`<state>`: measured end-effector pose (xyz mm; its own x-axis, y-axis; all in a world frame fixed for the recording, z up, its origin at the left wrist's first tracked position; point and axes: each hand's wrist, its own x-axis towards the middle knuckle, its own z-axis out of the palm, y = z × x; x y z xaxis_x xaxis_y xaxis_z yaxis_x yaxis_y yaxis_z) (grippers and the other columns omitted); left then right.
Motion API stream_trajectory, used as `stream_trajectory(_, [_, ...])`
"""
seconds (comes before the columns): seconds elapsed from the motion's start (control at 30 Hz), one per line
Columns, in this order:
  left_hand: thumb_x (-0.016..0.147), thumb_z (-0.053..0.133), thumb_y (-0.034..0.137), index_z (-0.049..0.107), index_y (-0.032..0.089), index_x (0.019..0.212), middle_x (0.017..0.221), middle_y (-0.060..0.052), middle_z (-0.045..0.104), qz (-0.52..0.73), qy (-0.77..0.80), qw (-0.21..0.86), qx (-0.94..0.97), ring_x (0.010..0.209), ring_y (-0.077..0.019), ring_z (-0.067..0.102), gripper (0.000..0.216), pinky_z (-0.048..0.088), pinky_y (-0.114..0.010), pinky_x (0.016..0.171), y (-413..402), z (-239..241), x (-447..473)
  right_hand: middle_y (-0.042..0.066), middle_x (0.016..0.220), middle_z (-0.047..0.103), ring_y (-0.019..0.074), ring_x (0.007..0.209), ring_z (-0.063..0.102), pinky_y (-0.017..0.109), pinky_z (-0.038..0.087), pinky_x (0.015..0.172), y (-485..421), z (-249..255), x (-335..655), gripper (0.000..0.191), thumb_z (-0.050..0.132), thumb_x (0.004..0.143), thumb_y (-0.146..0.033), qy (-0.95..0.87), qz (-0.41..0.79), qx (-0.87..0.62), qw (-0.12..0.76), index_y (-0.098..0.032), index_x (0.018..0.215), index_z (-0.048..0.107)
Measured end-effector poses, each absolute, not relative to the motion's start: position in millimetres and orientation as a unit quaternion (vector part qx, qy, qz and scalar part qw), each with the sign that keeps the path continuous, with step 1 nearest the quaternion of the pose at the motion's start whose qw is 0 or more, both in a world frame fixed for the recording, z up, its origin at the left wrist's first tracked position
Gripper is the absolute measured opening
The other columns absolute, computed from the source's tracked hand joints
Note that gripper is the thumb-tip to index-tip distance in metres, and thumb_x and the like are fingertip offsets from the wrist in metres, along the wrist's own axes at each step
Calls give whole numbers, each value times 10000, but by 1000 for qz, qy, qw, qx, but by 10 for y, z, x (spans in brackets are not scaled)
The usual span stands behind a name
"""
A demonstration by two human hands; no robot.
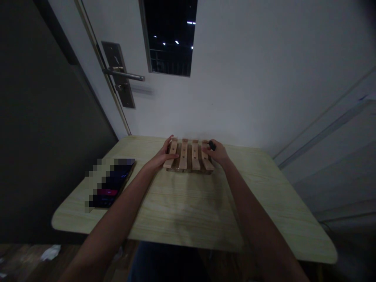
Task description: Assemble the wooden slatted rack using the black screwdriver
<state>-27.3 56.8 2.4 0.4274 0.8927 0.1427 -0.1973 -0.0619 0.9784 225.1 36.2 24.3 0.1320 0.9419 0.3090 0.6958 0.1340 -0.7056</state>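
A small wooden rack (194, 156) with several pale, shaped slats over a darker base lies toward the back of the table. Dark holes run down the slats. My left hand (166, 154) is closed around its left end, with the thumb across the leftmost slat and the fingers behind the edge. At the right end, my right hand (217, 152) is closed on a small black object (212, 145) by the top of the rightmost slat. The object's lower part is hidden, so I cannot tell its kind.
The light wood-grain table (188, 211) stands against a white door (249, 78) with a metal handle (126, 74) and a dark window (170, 35). A dark phone or tablet (116, 184), partly pixelated, lies beside my left forearm. White scraps (51, 252) lie on the floor.
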Motion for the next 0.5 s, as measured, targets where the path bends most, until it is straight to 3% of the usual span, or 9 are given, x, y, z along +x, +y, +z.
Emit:
stream_trajectory(0.27, [620, 719, 152, 215, 334, 1428, 1424, -92, 357, 442, 294, 614, 585, 1292, -333, 385, 969, 276, -529, 1101, 552, 25, -277, -14, 644, 565, 130, 609, 499, 277, 408, 615, 388, 225, 2279, 231, 681, 614, -344, -632, 174, -619, 433, -202, 699, 519])
stream_trajectory(0.4, [592, 733, 148, 207, 311, 1430, 1397, -100, 381, 441, 297, 611, 587, 1269, -326, 404, 1002, 296, -515, 1091, 585, 7, -279, 33, 774, 599, 148, 704, 541, 307, 443, 681, 389, 349, 2351, 231, 534, 767, -416, -592, 148, -619, 494, -195, 834, 535])
stream_trajectory(0.5, [580, 739, 146, 224, 302, 1423, 1390, -101, 384, 446, 297, 606, 588, 1257, -322, 412, 1000, 318, -500, 1079, 600, -6, -278, 28, 785, 612, 121, 639, 551, 276, 459, 616, 396, 545, 2316, 312, 355, 874, -454, -593, 171, -590, 521, -202, 903, 536])
